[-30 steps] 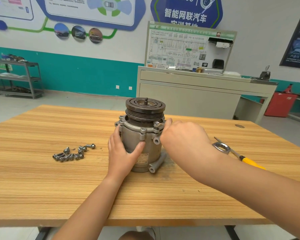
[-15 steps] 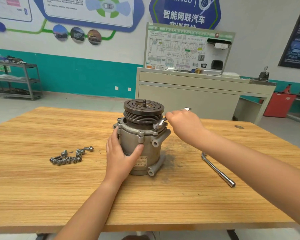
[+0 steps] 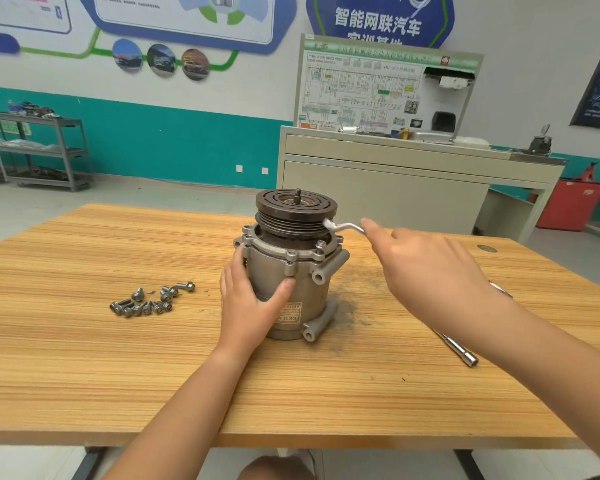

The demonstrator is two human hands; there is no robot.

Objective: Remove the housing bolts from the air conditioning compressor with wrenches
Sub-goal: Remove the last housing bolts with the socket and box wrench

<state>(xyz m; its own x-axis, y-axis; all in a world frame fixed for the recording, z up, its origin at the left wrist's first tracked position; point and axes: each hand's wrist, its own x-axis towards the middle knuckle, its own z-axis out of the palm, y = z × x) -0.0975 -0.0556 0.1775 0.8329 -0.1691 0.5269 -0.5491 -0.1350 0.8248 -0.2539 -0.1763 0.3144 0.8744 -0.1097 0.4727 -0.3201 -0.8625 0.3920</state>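
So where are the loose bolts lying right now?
In the head view, the loose bolts lie in a small pile on the wooden table, just left of the compressor and the left hand holding it.

my right hand (image 3: pixel 426 268) has swung up toward the frame's right, lifting the offset wrench (image 3: pixel 341 227) from the flange bolt (image 3: pixel 321 243) to beside the pulley (image 3: pixel 293 221).

Cast-metal compressor (image 3: pixel 284 282), housing matt grey and slightly rough; its pulley (image 3: pixel 296 211) dark, grooved, dull metal. Loose bolts (image 3: pixel 146 303), bent wrench (image 3: pixel 343 226) and socket bar (image 3: pixel 459 349): bright, smooth metal. Striped wood-grain table (image 3: pixel 84 358), matt, smudged grey beside the compressor.
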